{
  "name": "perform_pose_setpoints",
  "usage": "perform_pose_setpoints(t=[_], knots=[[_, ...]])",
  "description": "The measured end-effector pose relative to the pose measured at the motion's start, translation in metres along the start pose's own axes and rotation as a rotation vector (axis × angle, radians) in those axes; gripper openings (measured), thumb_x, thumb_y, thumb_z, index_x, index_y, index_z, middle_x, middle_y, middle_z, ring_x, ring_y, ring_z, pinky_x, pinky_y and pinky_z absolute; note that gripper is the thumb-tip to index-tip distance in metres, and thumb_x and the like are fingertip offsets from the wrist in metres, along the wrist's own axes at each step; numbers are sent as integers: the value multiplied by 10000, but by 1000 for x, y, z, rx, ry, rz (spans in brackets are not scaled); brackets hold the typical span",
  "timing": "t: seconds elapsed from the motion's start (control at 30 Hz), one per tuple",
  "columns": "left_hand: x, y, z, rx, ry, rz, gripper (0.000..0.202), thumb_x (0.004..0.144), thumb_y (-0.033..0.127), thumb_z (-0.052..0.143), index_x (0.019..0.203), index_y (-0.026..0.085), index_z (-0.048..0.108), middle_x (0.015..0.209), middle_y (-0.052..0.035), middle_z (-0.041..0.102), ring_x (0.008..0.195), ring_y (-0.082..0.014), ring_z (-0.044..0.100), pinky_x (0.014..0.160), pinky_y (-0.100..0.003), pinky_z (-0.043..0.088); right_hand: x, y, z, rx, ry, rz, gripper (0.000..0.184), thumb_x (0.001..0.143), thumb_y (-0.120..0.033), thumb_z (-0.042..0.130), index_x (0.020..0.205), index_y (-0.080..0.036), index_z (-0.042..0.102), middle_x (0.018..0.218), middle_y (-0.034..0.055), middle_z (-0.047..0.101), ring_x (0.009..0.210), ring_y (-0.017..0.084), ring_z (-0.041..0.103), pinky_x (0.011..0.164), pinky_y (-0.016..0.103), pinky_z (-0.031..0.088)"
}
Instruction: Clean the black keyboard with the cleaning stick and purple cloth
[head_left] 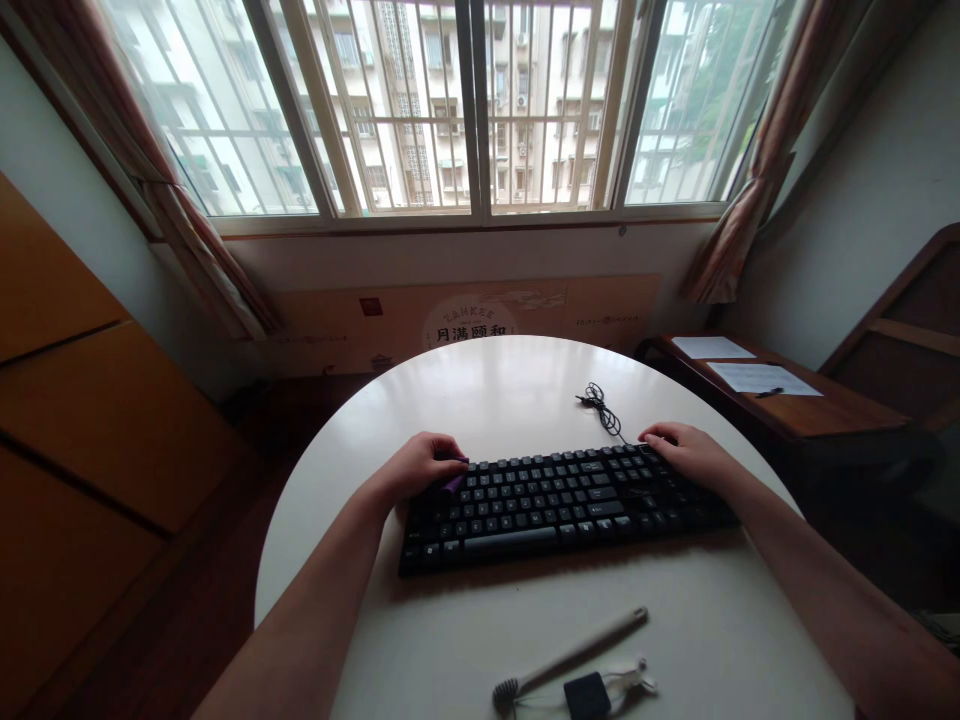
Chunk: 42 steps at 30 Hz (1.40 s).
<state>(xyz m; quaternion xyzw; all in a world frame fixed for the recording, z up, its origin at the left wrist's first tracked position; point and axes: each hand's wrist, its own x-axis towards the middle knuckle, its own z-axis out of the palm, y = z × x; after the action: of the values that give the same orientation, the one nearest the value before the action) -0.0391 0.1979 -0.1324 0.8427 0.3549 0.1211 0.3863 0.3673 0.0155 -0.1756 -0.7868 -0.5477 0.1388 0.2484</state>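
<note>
A black full-size keyboard (536,505) lies across the white round table, its front edge slightly raised, with a shadow under it. My left hand (422,468) is closed at the keyboard's far left corner, pinching a small purple piece that looks like cloth (453,485) against the keys. Most of that piece is hidden under the fingers. At the far right part of the keyboard, my right hand (686,452) grips its back edge, thumb and fingers bent over it. The keyboard's coiled black cable (600,405) rests behind it.
Near me on the white table (420,640) lie a grey-handled brush (577,655) and a small black square item (587,695) with a pale clip-like part. A brown side table (847,400) with papers (765,378) and a pen stands right. Wooden cabinets (82,430) stand left.
</note>
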Motion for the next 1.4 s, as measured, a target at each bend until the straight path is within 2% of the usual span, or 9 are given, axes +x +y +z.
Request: perform_pose_setpoints(t=[0.3,0.53,0.77,0.93,1.07,1.23,1.4], knots=[[2,7,7,81,91,202,212,785,356,651,861,184,749,906,-48,738,859,-200,662,828,-278,493,0,-1,0,4,-9,3,345,849,-440,454,952,-222,701,1043,62,703,1007,264,617,906,354,438],[-1,12,5,183,7,173,231,787,360,651,909,197,761,923,-48,735,867,-205,662,795,-269,494,-1,-1,0,11,-1,-3,340,839,-434,466,947,-218,706,1043,64,705,1002,262,619,893,344,440],[-3,17,6,281,54,240,221,816,380,627,877,215,760,923,-47,719,867,-209,655,799,-286,494,0,-1,0,15,0,-10,340,838,-432,464,940,-212,703,1043,68,702,997,264,618,890,348,438],[-4,19,5,247,92,274,244,845,382,593,951,223,745,988,-54,713,905,-209,649,812,-305,502,-1,-1,0,11,-5,-9,345,852,-436,453,950,-211,695,1047,72,697,1002,263,613,893,355,435],[-4,17,3,211,231,320,229,857,308,534,935,213,727,961,-49,711,888,-200,644,808,-318,501,-1,-2,-1,13,-8,-6,342,857,-431,451,952,-209,694,1046,73,698,1005,262,612,898,358,433],[-3,15,-1,124,465,333,236,791,205,436,771,181,670,811,-35,682,766,-180,617,727,-304,489,-1,-2,-1,12,-5,-6,347,856,-434,453,957,-209,697,1050,76,698,1007,264,612,896,359,436],[-6,17,-4,26,514,272,268,812,246,344,626,195,530,563,18,521,565,-144,504,540,-253,406,0,0,0,18,-1,-20,347,841,-439,470,948,-208,706,1044,79,704,1005,271,616,907,362,434]])
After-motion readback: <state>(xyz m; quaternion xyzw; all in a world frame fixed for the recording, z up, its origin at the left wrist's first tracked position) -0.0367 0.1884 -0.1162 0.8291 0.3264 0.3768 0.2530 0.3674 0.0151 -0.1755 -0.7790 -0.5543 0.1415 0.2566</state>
